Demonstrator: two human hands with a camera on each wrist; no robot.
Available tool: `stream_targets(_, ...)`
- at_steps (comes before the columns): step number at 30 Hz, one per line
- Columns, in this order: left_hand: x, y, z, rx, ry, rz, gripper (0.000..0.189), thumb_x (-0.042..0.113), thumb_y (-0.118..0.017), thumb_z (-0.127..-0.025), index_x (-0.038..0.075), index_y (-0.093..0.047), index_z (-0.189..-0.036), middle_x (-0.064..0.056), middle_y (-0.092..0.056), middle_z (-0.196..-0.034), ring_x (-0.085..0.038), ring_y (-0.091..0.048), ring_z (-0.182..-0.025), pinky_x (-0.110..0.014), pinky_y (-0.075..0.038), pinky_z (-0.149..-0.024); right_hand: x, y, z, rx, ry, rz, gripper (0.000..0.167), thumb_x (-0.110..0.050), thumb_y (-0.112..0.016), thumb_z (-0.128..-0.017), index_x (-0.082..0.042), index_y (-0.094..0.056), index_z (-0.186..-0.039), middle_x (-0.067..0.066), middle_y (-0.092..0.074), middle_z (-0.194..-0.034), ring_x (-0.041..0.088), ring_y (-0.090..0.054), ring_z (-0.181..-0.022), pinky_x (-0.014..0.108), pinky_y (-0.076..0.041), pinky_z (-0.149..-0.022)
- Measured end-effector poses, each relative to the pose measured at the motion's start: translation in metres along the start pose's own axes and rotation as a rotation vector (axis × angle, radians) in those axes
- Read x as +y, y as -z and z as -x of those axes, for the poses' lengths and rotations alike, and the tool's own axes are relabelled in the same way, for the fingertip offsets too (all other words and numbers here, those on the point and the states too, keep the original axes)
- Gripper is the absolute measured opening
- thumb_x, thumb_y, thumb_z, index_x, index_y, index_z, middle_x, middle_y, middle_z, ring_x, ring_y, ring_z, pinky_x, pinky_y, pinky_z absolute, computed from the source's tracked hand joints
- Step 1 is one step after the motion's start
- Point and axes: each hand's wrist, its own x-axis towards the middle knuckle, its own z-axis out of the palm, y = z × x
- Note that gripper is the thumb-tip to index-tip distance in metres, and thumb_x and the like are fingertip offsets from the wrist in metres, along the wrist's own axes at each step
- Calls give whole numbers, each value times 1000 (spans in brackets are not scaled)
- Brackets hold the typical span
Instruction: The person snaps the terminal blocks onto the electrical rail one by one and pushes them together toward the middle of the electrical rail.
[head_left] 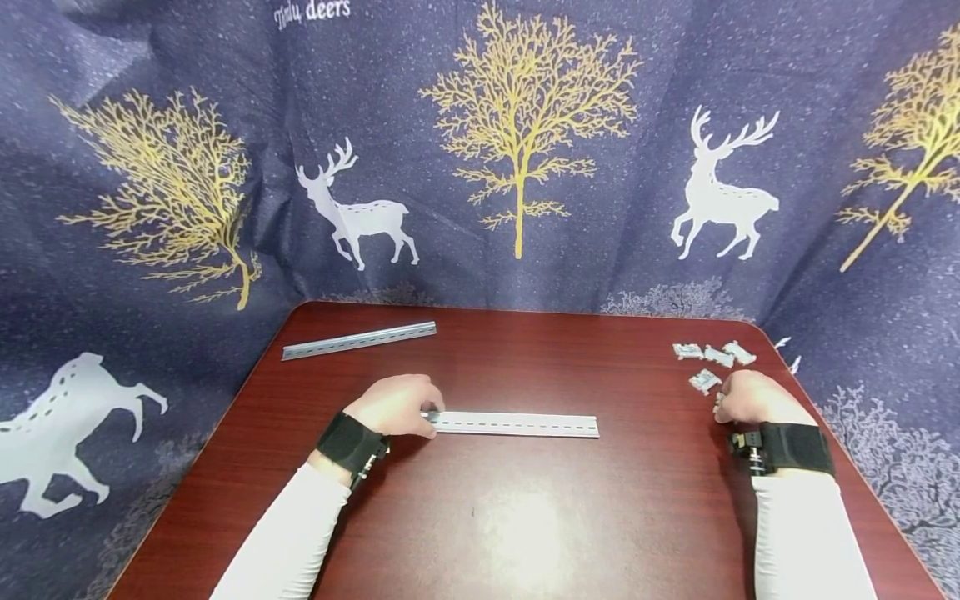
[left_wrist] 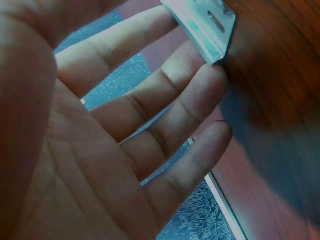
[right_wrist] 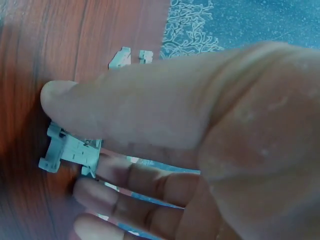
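Note:
A slotted metal DIN rail (head_left: 517,424) lies crosswise in the middle of the table. My left hand (head_left: 397,404) holds its left end by thumb and fingertips. Up close in the left wrist view, the rail end (left_wrist: 212,27) meets the fingertips, while the little finger stays apart from it. Far to the right, my right hand (head_left: 757,398) pinches a small whitish terminal block (right_wrist: 75,150) between thumb and fingers, low over the wood. Part of that block is hidden behind the thumb. Several similar blocks (head_left: 705,382) lie just beyond this hand.
Another slotted metal rail (head_left: 360,340) lies slanted at the back left of the reddish-brown table (head_left: 600,517). Behind the table hangs a dark blue cloth (head_left: 585,208) printed with deer and trees, which also lines both sides. Each wrist wears a black strap with a small camera.

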Motion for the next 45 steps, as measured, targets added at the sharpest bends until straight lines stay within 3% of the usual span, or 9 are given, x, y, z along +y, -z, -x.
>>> stream_targets(7, 1, 2, 0, 3, -10, -2, 24, 25, -97, -79, 23, -83, -99, 7, -70, -95, -11, -61, -86, -37, -55, -76, -11, 6, -1, 0, -76, -6, 33, -17, -79, -80, -18, -51, -63, -7, -42, -62, 17, -41, -60, 39, -37, -61)
stream_targets(12, 0, 1, 0, 6, -12, -9, 24, 25, -96, -79, 23, -83, -98, 7, -70, -94, -11, -61, -85, -36, -54, -75, -25, 8, -8, 84, -87, -44, 24, -20, -84, -85, -5, -66, -82, 3, -60, -72, 24, -55, -68, 46, -48, -67)
stream_targets(16, 0, 0, 0, 3, -9, -10, 23, 25, -96, -80, 23, -83, -99, 8, -69, -94, -11, -60, -85, -36, -54, -74, -35, 3, -16, 168, -53, -46, 35, -25, -86, -88, 4, -74, -103, 19, -73, -95, 40, -67, -91, 63, -56, -83)
stream_targets(20, -1, 0, -1, 2, -12, -8, 23, 25, -96, -80, 23, -83, -99, 8, -69, -94, -11, -61, -85, -36, -54, -75, -43, -3, -23, 241, -20, -47, 54, -29, -86, -91, 11, -72, -124, 33, -66, -120, 51, -62, -116, 74, -51, -92)
stream_targets(23, -1, 0, -1, 1, -14, -8, 23, 25, -96, -80, 23, -83, -99, 8, -69, -95, -10, -61, -85, -36, -54, -75, -49, -8, -27, 293, 20, -59, 58, -27, -86, -92, 13, -70, -130, 32, -62, -121, 48, -63, -111, 70, -51, -93)
stream_targets(32, -2, -1, -1, -2, -10, -5, 24, 25, -96, -80, 24, -83, -101, 8, -70, -96, -11, -62, -87, -37, -55, -77, -74, -21, -38, 415, 140, -127, 48, -22, -90, -90, 7, -72, -124, 20, -62, -114, 31, -67, -92, 49, -53, -79)
stream_targets(38, -2, 0, -1, 1, -17, -7, 24, 25, -96, -80, 24, -83, -100, 8, -70, -96, -11, -62, -87, -36, -55, -76, -91, -30, -45, 482, 233, -154, 43, -19, -93, -88, 1, -74, -120, 13, -62, -111, 29, -62, -91, 47, -50, -77)
stream_targets(45, -1, 1, 0, 3, -24, -10, 24, 25, -96, -79, 23, -83, -99, 7, -70, -95, -11, -61, -85, -36, -55, -75, -110, -39, -49, 447, 274, -167, 43, -19, -92, -90, 0, -73, -124, 11, -62, -115, 30, -63, -98, 48, -51, -82)
